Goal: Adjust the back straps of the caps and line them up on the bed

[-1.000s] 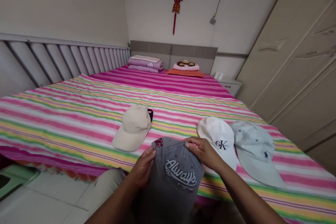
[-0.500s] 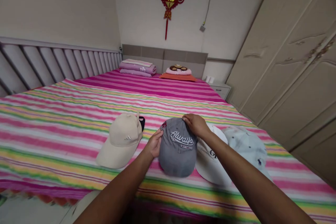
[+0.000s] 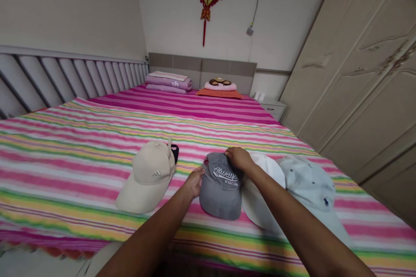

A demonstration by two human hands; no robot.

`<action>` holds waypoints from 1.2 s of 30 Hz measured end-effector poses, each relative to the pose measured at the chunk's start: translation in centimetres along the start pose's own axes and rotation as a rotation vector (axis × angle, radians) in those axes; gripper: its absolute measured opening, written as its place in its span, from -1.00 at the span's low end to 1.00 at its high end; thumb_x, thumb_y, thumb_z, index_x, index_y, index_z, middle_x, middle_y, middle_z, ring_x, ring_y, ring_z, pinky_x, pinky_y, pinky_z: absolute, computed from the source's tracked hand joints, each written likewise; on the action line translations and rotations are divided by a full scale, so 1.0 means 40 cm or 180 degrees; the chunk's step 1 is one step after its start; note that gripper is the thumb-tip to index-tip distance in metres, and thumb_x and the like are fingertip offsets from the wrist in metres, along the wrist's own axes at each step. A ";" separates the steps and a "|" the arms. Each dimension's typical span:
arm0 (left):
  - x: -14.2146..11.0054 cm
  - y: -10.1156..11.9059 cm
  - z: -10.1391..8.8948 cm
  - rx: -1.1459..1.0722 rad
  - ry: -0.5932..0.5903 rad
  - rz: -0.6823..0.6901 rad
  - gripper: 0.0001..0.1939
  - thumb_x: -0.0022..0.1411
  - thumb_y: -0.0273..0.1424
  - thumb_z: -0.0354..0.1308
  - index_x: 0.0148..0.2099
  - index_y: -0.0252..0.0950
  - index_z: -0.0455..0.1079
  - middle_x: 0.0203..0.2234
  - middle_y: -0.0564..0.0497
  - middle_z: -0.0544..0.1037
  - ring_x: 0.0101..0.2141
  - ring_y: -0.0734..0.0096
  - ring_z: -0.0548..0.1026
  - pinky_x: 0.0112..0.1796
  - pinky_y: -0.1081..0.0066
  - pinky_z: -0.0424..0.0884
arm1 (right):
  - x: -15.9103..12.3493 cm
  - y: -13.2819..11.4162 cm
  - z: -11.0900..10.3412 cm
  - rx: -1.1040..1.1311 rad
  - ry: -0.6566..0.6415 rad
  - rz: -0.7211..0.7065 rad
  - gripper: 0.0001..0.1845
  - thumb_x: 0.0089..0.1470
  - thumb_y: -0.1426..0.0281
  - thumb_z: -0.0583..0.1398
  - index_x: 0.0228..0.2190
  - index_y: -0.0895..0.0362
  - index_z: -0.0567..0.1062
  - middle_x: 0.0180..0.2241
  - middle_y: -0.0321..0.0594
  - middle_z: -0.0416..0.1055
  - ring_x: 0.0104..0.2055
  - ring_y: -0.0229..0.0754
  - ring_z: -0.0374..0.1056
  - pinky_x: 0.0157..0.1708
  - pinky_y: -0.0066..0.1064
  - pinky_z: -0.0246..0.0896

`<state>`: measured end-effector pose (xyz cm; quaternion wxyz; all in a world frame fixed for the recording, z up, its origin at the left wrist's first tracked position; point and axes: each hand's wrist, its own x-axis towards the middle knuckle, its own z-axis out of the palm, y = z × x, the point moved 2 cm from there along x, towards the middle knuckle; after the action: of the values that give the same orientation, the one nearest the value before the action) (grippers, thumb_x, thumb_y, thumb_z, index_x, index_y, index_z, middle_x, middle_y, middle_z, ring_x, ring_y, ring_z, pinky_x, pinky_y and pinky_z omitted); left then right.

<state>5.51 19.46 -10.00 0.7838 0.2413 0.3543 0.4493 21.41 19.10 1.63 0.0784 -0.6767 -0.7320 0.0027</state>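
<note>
A grey cap (image 3: pixel 222 190) with "Always" stitched on its front lies on the striped bedspread (image 3: pixel 81 138), its brim toward me. My left hand (image 3: pixel 194 180) grips the cap's left side with curled fingers. My right hand (image 3: pixel 238 158) holds the top right of its crown, fingers closed over the fabric. A beige cap (image 3: pixel 147 176) lies just left of it. A white cap (image 3: pixel 260 199) sits right beside it, partly under my right forearm, and a pale blue cap (image 3: pixel 310 186) lies further right.
Folded purple bedding (image 3: pixel 168 82) and a pink and orange pillow stack (image 3: pixel 220 88) rest at the headboard. A slatted grey rail (image 3: pixel 65 82) lines the bed's left side. Cream wardrobe doors (image 3: pixel 364 78) stand on the right, a small nightstand (image 3: pixel 273 107) beside them.
Both hands carried the grey cap from in front of me out onto the bed and set it down between the beige and white caps. The view tilted down slightly.
</note>
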 end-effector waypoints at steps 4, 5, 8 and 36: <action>-0.014 0.001 0.008 0.0176 0.0097 0.0046 -0.91 -0.10 -0.58 0.07 -0.48 -0.32 0.27 -0.72 0.09 0.41 -0.67 0.47 0.37 -0.50 0.45 0.32 | -0.020 -0.006 -0.024 0.0139 0.0337 0.0132 -0.70 0.12 0.34 0.01 -0.16 0.17 0.39 -0.12 -0.10 0.39 -0.08 -0.16 0.27 -0.20 -0.41 0.10; -0.017 0.000 0.009 0.0240 0.0121 0.0063 -0.92 -0.11 -0.58 0.07 -0.50 -0.32 0.26 -0.74 0.09 0.40 -0.68 0.47 0.36 -0.51 0.44 0.31 | -0.036 -0.007 -0.032 0.0165 0.0459 0.0200 -0.68 0.13 0.35 -0.02 -0.11 0.17 0.35 -0.07 -0.08 0.35 -0.04 -0.16 0.24 -0.18 -0.43 0.08; -0.028 0.002 0.006 0.0475 0.0229 0.0167 -0.93 -0.12 -0.58 0.08 -0.54 -0.33 0.26 -0.75 0.08 0.38 -0.68 0.46 0.34 -0.52 0.44 0.27 | -0.120 -0.011 -0.034 0.0230 0.0654 0.0415 -0.66 0.17 0.34 -0.11 -0.17 0.17 0.37 -0.16 -0.09 0.41 -0.12 -0.15 0.29 -0.27 -0.43 0.08; -0.082 -0.010 -0.025 0.0819 0.0814 0.1194 -0.72 -0.22 -0.74 0.15 -0.44 -0.29 0.37 -0.52 0.05 0.49 -0.38 0.37 0.45 -0.16 0.36 0.26 | -0.421 -0.089 0.216 -0.0653 0.0468 0.0074 -0.85 -0.04 0.61 0.07 -0.45 0.12 0.28 -0.49 -0.23 0.35 -0.48 -0.17 0.34 -0.54 -0.41 -0.06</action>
<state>3.80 16.46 -9.80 0.5985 0.3418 0.4538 0.5649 18.06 2.99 -8.39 0.0621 -0.6881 -0.7128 -0.1210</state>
